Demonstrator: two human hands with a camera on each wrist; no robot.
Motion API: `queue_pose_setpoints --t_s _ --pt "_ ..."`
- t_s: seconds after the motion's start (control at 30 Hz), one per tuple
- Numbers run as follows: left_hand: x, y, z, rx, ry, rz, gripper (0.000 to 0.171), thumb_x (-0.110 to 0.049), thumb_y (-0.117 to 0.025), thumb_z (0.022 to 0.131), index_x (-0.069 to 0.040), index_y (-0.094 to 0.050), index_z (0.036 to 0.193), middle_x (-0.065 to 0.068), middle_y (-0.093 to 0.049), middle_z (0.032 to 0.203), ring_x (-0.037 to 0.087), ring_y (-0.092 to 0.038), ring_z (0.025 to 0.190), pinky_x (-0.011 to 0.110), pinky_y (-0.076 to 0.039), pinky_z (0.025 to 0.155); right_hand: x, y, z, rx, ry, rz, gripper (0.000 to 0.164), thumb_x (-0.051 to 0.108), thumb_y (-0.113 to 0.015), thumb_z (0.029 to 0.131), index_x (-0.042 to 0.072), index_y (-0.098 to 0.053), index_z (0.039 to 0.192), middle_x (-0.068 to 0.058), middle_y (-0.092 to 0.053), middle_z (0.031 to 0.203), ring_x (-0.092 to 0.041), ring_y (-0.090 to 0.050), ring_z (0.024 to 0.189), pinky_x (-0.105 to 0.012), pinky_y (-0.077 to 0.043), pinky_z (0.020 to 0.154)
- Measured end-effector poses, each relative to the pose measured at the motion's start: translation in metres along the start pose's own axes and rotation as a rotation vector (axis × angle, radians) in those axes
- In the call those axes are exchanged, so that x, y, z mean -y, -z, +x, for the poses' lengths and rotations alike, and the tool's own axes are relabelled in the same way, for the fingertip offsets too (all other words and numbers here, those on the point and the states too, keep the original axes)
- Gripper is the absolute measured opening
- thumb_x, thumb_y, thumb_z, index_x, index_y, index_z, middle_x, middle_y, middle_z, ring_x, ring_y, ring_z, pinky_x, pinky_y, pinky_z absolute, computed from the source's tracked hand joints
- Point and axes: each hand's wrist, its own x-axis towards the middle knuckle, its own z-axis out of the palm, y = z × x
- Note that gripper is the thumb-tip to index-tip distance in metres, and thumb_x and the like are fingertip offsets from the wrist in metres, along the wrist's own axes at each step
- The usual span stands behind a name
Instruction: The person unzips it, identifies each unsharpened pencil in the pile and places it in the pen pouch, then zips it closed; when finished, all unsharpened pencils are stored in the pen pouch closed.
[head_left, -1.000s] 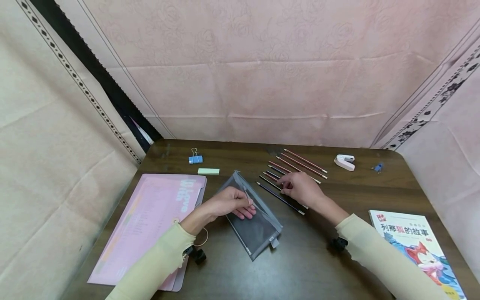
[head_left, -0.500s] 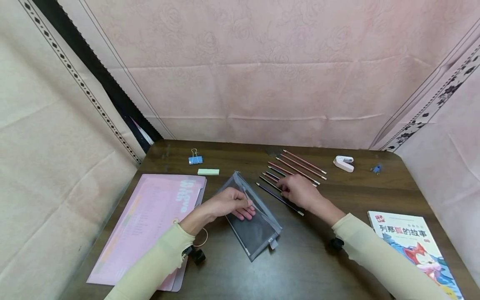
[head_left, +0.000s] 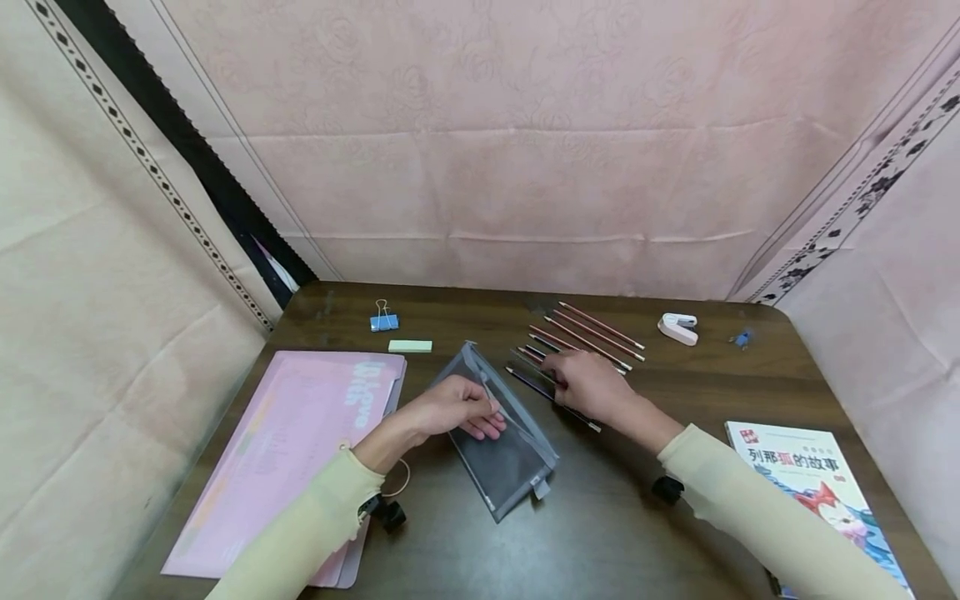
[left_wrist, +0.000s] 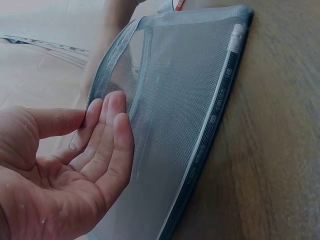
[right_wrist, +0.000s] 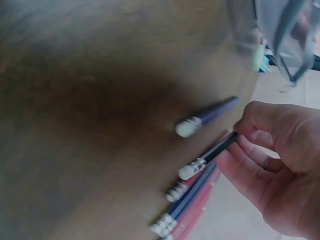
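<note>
My left hand (head_left: 459, 407) pinches the open edge of a grey mesh zipper pouch (head_left: 504, 467), which lies slanted on the table. A dark pencil (left_wrist: 204, 135) with a white eraser lies inside the pouch along its side, as the left wrist view shows. To the right of the pouch, my right hand (head_left: 588, 383) pinches a black pencil (right_wrist: 216, 151) between thumb and fingers. On one side of it is a dark blue pencil (right_wrist: 212, 112). On the other are several red and dark pencils (head_left: 600, 323), laid roughly parallel, some partly hidden by the hand.
At left lies a pink folder (head_left: 292, 458); behind it are a blue binder clip (head_left: 385, 322) and a pale green strip (head_left: 410, 346). A white stapler (head_left: 677, 328) and a small blue clip (head_left: 742, 340) sit back right. A book (head_left: 806, 467) lies at the right.
My right fingers have closed in on the black pencil among the row. The left hand keeps its hold on the pouch edge. The whole head view has shifted slightly.
</note>
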Motion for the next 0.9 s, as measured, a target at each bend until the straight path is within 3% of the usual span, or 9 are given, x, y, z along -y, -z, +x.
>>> queue_pose_setpoints --t_s 0.17,0.3,0.5,0.63,0.7,0.77,0.9 --pt "0.001 0.001 0.0 -0.004 -0.002 -0.008 0.02 -0.015 -0.057 0.096 0.001 -0.067 0.102 0.014 -0.074 0.1 0.023 -0.073 0.091 0.037 -0.06 0.08 0.001 0.018 0.001 -0.115 -0.038 0.045 0.035 0.014 -0.073 0.076 0.015 -0.065 0.11 0.005 -0.061 0.088 -0.011 -0.054 0.07 -0.027 -0.046 0.059" --pt "-0.001 0.001 0.0 0.001 -0.016 -0.004 0.02 -0.015 -0.057 0.096 0.002 -0.067 0.102 0.015 -0.074 0.101 0.024 -0.073 0.091 0.037 -0.06 0.08 0.007 0.031 0.003 -0.213 -0.045 0.222 0.031 0.011 -0.07 0.078 0.015 -0.064 0.108 0.003 -0.069 0.095 -0.009 -0.064 0.079 -0.031 -0.055 0.069" --pt "-0.003 -0.002 0.001 0.008 -0.011 -0.006 0.021 -0.015 -0.056 0.097 0.002 -0.067 0.102 0.015 -0.073 0.101 0.025 -0.073 0.092 0.037 -0.06 0.081 0.029 0.031 0.0 -0.283 -0.094 0.695 0.032 0.004 -0.069 0.083 0.013 -0.063 0.113 -0.005 -0.073 0.096 -0.014 -0.071 0.082 -0.03 -0.059 0.07" --pt "-0.004 -0.003 0.001 0.009 -0.008 -0.003 0.021 -0.016 -0.056 0.097 0.002 -0.066 0.103 0.015 -0.073 0.102 0.025 -0.073 0.092 0.037 -0.06 0.081 0.046 0.022 -0.004 -0.24 -0.166 1.096 0.033 0.0 -0.066 0.087 0.005 -0.058 0.119 -0.018 -0.067 0.105 -0.037 -0.07 0.089 -0.044 -0.06 0.067" --pt "-0.005 -0.002 0.002 0.007 -0.009 0.0 0.021 -0.016 -0.056 0.097 0.002 -0.066 0.103 0.015 -0.073 0.102 0.024 -0.073 0.092 0.037 -0.06 0.081 0.051 0.016 -0.004 -0.192 -0.192 1.206 0.034 -0.001 -0.065 0.088 0.001 -0.056 0.12 -0.025 -0.064 0.108 -0.042 -0.068 0.091 -0.047 -0.06 0.066" --pt "-0.006 -0.002 0.002 0.004 -0.01 0.002 0.021 -0.015 -0.056 0.097 0.002 -0.066 0.103 0.014 -0.073 0.102 0.024 -0.073 0.092 0.037 -0.06 0.081 0.054 0.009 -0.004 -0.126 -0.217 1.208 0.033 0.001 -0.065 0.088 0.002 -0.056 0.12 -0.025 -0.064 0.108 -0.04 -0.068 0.09 -0.047 -0.06 0.066" --pt "-0.007 0.0 0.003 0.0 -0.013 0.008 0.021 -0.015 -0.055 0.097 0.001 -0.066 0.103 0.014 -0.074 0.101 0.024 -0.073 0.092 0.036 -0.06 0.081 0.056 0.0 -0.006 -0.008 -0.245 1.045 0.031 0.007 -0.068 0.087 0.006 -0.06 0.118 -0.016 -0.068 0.104 -0.022 -0.07 0.082 -0.039 -0.061 0.062"
